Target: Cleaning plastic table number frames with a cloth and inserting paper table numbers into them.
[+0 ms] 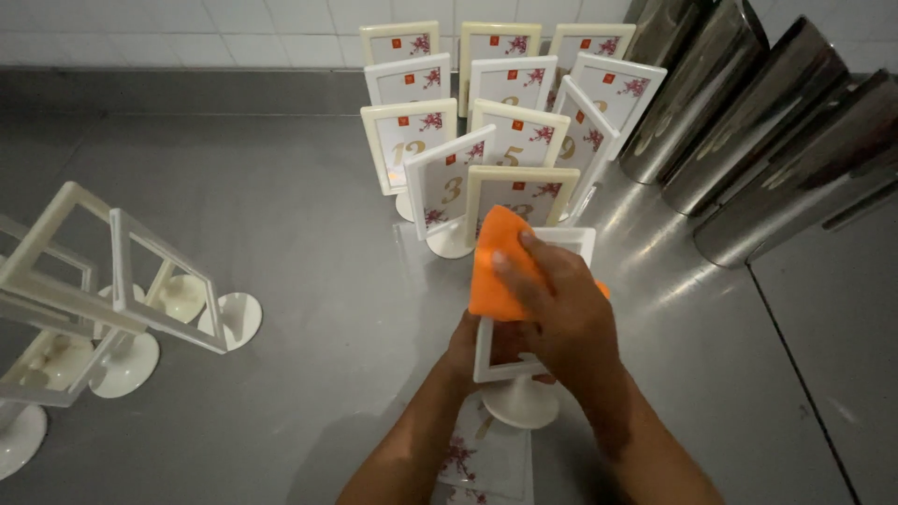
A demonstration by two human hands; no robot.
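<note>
Cloth (pixel 498 266), orange, pressed by the right hand (pixel 561 318) fingers against a white frame stand (pixel 516 374) on the bench (pixel 309 281); left hand (pixel 468 346) grips the frame's edge, steadying it

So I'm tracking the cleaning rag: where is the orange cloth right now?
In the head view, the orange cloth is just right of centre, pressed by the right hand against a white frame, directly in front of the cluster of numbered frames.
</note>
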